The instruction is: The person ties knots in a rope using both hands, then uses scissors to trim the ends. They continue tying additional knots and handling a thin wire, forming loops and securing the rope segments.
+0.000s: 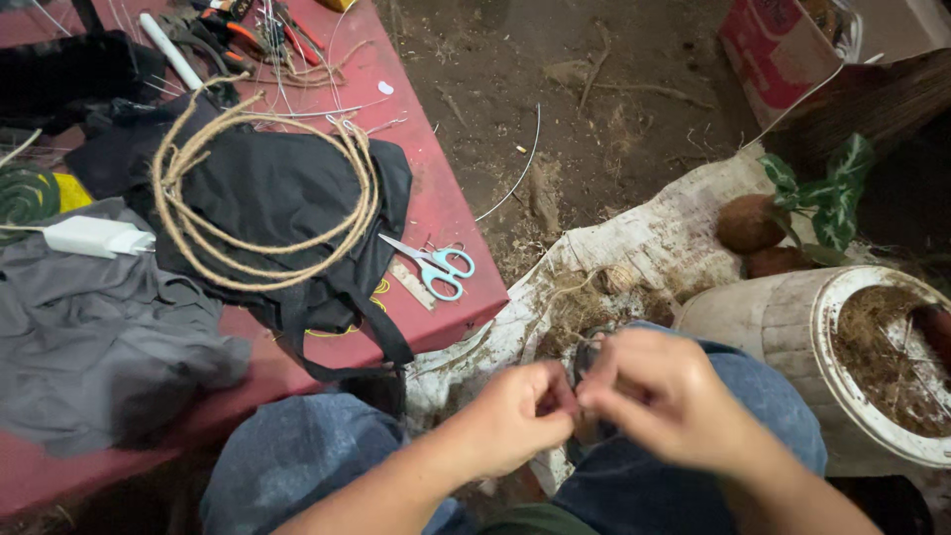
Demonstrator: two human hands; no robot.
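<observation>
**Two hands pinch something small over the knees**

The left hand [515, 416] and the right hand [664, 396] meet above the person's lap, in front of the near corner of the red table [451, 213]. Both hands are closed tight, fingertips touching, and each grip pinches a small dark bit [584, 359] between them. A thin pale strand seems to run up from it toward the dirty white sack [654, 238] that lies on the ground just past the hands.

To do this well, I think the fingers should stay close together and pull slowly, so the little thing does not slip out. Holding it low over the knees looks wise, because if it drops it lands on the jeans and not in the dirt.

On the table, a coil of rope [263, 188] lies on a black bag [287, 198]. Scissors [436, 266] with light blue handles lie at the table's near edge, beside the bag. A grey cloth [99, 327] lies on the table, on the far side of the bag from the scissors. A white pot [792, 327] full of dry fibre lies on its side, on the far side of the hands from the table.

Some things are hard to see. The fingers cover most of the small dark bit, so I cannot tell what it is. The hands are a little blurred. The tools at the far end of the table are cut off by the top of the picture, and so is the box in the far corner.
</observation>
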